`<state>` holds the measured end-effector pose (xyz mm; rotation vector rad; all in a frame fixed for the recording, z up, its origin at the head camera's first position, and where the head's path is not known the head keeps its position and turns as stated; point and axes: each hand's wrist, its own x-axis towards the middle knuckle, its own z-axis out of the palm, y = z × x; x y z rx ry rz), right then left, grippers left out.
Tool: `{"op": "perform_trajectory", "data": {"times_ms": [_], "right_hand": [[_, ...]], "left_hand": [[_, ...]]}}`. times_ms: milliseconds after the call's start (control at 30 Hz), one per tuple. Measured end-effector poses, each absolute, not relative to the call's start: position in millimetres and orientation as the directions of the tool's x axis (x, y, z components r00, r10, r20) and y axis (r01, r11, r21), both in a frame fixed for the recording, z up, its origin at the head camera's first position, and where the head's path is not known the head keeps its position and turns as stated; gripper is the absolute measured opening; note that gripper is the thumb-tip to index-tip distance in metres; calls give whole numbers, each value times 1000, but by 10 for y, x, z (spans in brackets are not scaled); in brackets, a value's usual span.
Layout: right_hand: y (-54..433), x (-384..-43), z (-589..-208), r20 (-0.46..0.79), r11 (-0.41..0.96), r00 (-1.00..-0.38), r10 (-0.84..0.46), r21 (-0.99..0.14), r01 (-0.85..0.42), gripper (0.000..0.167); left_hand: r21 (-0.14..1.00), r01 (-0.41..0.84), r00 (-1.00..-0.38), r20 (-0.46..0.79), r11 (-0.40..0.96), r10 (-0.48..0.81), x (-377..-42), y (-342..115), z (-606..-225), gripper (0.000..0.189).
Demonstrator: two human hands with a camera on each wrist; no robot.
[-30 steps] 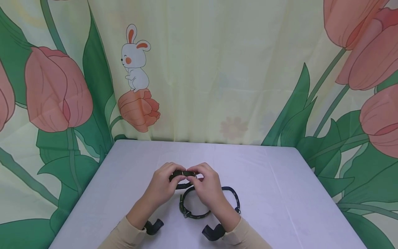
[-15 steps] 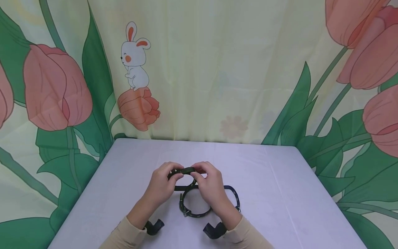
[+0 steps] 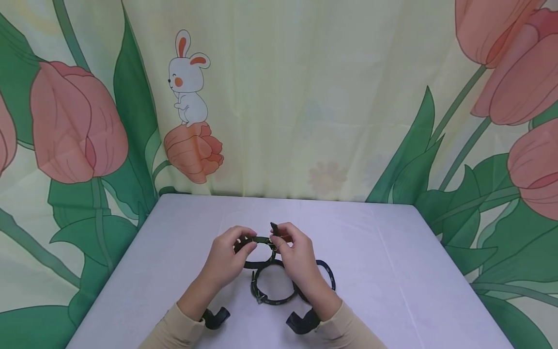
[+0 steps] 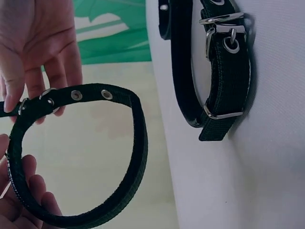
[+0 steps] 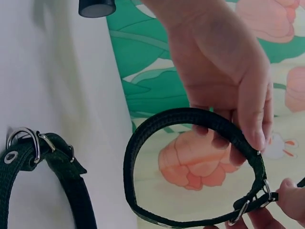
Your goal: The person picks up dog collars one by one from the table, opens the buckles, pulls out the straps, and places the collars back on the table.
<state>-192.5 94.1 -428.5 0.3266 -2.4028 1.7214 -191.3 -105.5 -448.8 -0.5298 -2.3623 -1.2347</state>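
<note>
A dark green pet collar, with metal eyelets and a buckle, is held as a loop above the table between both hands. My left hand grips its band with thumb and fingers. On the other side, my right hand pinches the strap end beside the buckle, and the tip of the strap points upward. In the left wrist view the eyelets run along the band near the buckle. In the right wrist view a metal ring hangs by the buckle, near the right fingertips.
Another buckled collar lies on the white table just below the hands. A further dark loop lies to its right, partly behind the right forearm. Black curved pieces show beside both wrists. A tulip-print curtain stands behind the table.
The right hand has moved slightly right, away from the left fingertips. The strap end now stands up from its fingers, and the collar's loop shows more openly. The left hand has barely moved.
</note>
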Motion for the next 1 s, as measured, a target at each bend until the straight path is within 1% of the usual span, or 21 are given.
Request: {"op": "perform_trajectory", "data": {"times_ms": [200,433,567,833,1000], "right_hand": [[965,-1928,-4283,245,345,-964,-101,-900,-265,15],[986,-1928,-4271,243,416,-957,-161,-862,-289,16],[992,-1936,-4271,247,438,-950,-190,-845,-307,14],[976,-1941,-4288,244,396,-957,-153,-873,-286,13],[972,-1959,-4316,239,333,-961,-138,-903,-272,9]], "left_hand": [[677,526,-838,517,514,176,-1902,-1043,-4434,32],[606,561,-816,519,564,254,-1919,-1012,-4365,33],[592,559,-819,502,580,278,-1918,-1003,-4333,32],[602,524,-842,474,603,258,-1915,-979,-4297,30],[621,511,-851,466,595,244,-1914,-962,-4293,30]]}}
